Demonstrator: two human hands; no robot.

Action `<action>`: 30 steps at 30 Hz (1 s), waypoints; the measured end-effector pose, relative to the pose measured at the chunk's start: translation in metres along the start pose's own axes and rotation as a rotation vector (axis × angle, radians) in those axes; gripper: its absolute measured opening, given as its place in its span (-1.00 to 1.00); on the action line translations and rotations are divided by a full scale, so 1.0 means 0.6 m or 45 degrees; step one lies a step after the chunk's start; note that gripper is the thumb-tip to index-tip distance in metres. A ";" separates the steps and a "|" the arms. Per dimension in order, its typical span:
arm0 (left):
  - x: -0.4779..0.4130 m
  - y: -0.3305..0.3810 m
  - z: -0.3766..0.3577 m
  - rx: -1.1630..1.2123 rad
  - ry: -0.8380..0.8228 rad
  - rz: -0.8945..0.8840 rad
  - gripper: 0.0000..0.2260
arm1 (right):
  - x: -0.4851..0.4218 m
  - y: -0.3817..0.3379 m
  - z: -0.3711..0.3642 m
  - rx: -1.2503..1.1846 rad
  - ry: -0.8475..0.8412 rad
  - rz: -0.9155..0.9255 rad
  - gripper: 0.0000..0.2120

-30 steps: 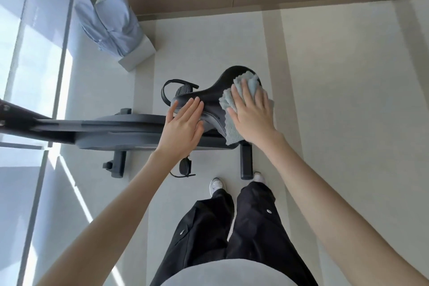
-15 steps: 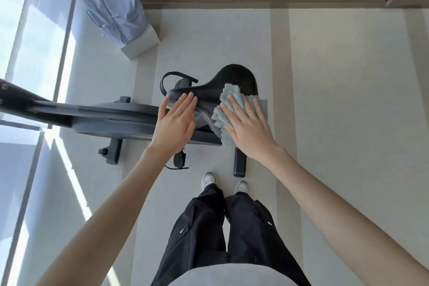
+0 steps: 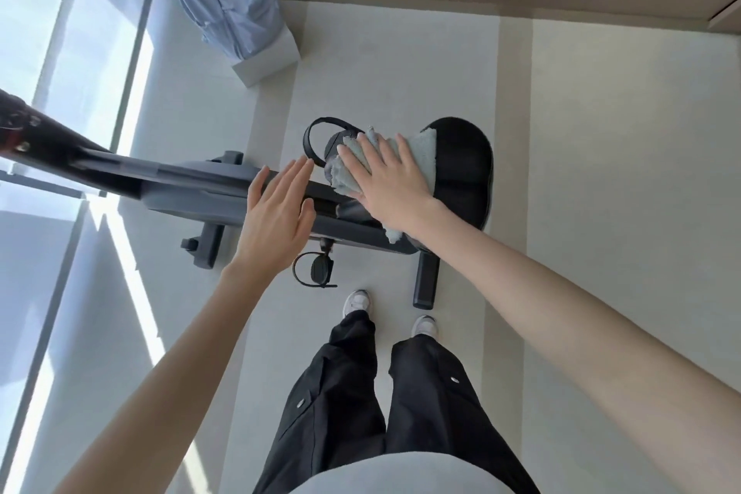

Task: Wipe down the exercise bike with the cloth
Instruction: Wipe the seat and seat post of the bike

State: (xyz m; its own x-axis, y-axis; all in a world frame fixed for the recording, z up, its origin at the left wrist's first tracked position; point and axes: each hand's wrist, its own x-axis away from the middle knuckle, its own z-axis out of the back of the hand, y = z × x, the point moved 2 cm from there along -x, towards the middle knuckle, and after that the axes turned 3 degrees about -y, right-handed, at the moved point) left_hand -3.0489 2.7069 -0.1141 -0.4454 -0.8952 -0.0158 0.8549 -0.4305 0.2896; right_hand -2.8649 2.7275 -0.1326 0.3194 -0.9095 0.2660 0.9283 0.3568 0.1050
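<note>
A dark grey exercise bike [image 3: 188,188] stands on the floor below me, its black saddle [image 3: 465,168] to the right. A pale blue fluffy cloth [image 3: 421,152] lies over the saddle's narrow front end. My right hand [image 3: 389,180] presses flat on the cloth with straight, spread fingers. My left hand [image 3: 276,213] hovers open just left of the saddle, above the bike's frame, fingers straight and touching nothing that I can tell. The saddle's nose is hidden under the cloth and my right hand.
A pedal with a strap [image 3: 316,269] hangs on the near side, another strap loop [image 3: 316,136] on the far side. The rear foot bar [image 3: 427,281] points toward my white shoes [image 3: 357,301]. A light blue bag [image 3: 232,8] stands by the wall, windows at the left.
My right hand has slid the cloth left along the saddle toward its nose. My left hand has lifted off the saddle and moved left over the frame.
</note>
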 end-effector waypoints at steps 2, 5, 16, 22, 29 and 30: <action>0.002 -0.007 0.003 0.003 -0.016 -0.032 -0.56 | -0.024 -0.007 0.007 -0.072 0.043 0.015 -0.44; 0.001 -0.010 0.002 0.006 -0.060 -0.066 -0.56 | -0.051 -0.011 0.018 -0.252 0.081 -0.042 -0.51; -0.032 0.055 -0.018 -0.015 -0.192 -0.334 -0.55 | 0.149 0.061 -0.035 -0.323 0.187 -0.394 -0.52; -0.042 0.079 -0.023 -0.014 -0.199 -0.400 -0.56 | 0.231 0.073 -0.054 -0.528 0.347 -0.492 -0.53; -0.055 0.100 -0.039 -0.015 -0.216 -0.419 -0.57 | 0.140 0.077 -0.041 -0.434 0.172 -0.578 -0.48; -0.057 0.101 -0.040 -0.017 -0.220 -0.412 -0.56 | 0.120 0.085 -0.039 -0.436 0.148 -0.597 -0.47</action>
State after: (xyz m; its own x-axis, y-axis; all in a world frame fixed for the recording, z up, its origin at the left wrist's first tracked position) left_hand -2.9751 2.7087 -0.1189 -0.7307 -0.6803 0.0574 0.6653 -0.6907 0.2833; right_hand -2.7900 2.6752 -0.1303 -0.1388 -0.9778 0.1571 0.9779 -0.1603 -0.1342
